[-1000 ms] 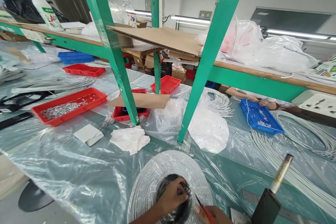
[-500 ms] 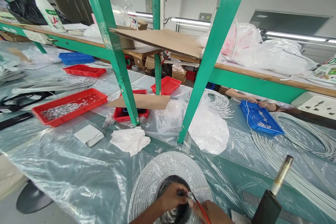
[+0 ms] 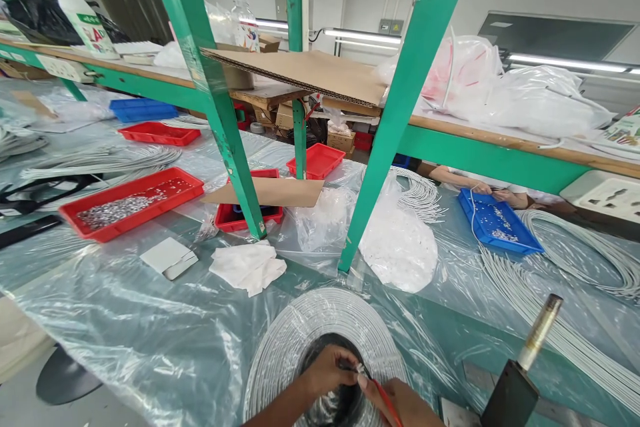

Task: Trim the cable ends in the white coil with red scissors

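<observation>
A large coil of pale grey cable lies on the plastic-covered bench right in front of me. Over its dark centre, my left hand is closed in a pinch around a small shiny piece, too small to name. Close beside it, my right hand is closed on a slim red-handled tool, whose tip points toward that piece. The fingertips of both hands nearly meet. Most of the tool's working end is hidden or too small to make out.
Green posts rise beyond the coil. A dark block with a metal rod stands at right. Red trays, a white cloth and a plastic bag lie ahead. A co-worker's hands are near a blue tray.
My hands stay almost in place over the coil, still closed. The co-worker's hands at the blue tray have shifted slightly.
</observation>
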Demonstrator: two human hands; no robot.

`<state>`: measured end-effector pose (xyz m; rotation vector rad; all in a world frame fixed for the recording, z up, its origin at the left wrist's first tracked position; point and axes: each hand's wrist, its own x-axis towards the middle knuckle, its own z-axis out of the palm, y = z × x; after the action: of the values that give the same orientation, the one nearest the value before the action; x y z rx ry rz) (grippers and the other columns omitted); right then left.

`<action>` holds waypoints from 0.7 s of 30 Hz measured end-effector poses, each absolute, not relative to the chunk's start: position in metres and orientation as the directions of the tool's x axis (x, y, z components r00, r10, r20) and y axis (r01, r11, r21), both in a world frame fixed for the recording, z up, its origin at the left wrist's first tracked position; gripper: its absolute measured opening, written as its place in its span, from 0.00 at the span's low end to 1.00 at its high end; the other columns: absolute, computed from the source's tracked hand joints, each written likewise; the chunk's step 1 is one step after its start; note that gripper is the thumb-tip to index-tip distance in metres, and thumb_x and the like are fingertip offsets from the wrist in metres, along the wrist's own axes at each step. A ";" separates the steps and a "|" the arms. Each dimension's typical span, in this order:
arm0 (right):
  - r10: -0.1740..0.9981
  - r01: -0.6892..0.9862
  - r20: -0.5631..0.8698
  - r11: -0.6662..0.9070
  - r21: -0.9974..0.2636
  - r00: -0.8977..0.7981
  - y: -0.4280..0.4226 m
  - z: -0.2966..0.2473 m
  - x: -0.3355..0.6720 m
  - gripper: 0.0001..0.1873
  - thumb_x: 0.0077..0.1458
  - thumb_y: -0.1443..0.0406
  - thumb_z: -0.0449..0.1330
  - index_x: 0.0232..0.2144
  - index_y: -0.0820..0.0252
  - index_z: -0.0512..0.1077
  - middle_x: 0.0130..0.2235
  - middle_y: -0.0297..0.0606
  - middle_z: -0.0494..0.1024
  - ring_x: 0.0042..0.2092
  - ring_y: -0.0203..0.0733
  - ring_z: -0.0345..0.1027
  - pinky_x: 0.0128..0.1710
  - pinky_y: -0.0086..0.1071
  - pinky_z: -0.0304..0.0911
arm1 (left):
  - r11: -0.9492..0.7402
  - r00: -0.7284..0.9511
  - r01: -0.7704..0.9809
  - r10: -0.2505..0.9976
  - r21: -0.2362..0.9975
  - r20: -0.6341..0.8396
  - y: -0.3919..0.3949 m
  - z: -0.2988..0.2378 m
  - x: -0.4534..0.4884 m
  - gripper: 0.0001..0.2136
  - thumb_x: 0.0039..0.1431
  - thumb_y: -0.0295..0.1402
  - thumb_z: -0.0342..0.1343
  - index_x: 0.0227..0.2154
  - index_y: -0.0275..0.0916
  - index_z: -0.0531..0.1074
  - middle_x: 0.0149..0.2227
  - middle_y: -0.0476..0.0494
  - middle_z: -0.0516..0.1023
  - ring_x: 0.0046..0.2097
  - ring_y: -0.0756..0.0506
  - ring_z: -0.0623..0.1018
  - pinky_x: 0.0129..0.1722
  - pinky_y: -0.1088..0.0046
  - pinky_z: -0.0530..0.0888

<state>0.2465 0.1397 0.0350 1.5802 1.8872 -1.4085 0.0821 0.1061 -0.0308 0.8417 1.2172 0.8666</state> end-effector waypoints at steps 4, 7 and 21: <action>0.664 0.891 -0.681 -0.048 -0.452 -0.309 0.137 0.028 0.243 0.30 0.47 0.39 0.46 0.17 0.58 0.59 0.20 0.35 0.63 0.26 0.38 0.59 0.27 0.31 0.51 | 0.460 0.101 -0.136 0.888 0.878 -0.449 0.106 -0.030 0.082 0.08 0.28 0.29 0.58 0.19 0.34 0.73 0.19 0.53 0.66 0.26 0.51 0.62 0.29 0.74 0.58; 0.690 0.900 -0.668 -0.058 -0.432 -0.277 0.135 0.025 0.241 0.27 0.46 0.41 0.49 0.19 0.58 0.59 0.23 0.36 0.63 0.27 0.38 0.58 0.28 0.32 0.49 | 0.462 0.089 -0.137 0.887 0.876 -0.453 0.106 -0.033 0.081 0.08 0.28 0.30 0.59 0.19 0.34 0.74 0.20 0.51 0.68 0.27 0.50 0.64 0.30 0.73 0.59; 0.610 0.729 -0.625 -0.111 -0.676 -0.487 0.143 0.030 0.273 0.29 0.47 0.40 0.47 0.17 0.56 0.50 0.17 0.27 0.45 0.21 0.33 0.44 0.22 0.30 0.43 | 0.382 0.176 0.061 0.905 0.922 -0.387 0.103 -0.025 0.085 0.12 0.31 0.28 0.61 0.24 0.37 0.66 0.26 0.53 0.67 0.32 0.49 0.65 0.36 0.73 0.63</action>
<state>0.2727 0.1431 0.0298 1.5301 2.0186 -1.6688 0.0845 0.1029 -0.0245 1.0134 1.2533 0.7728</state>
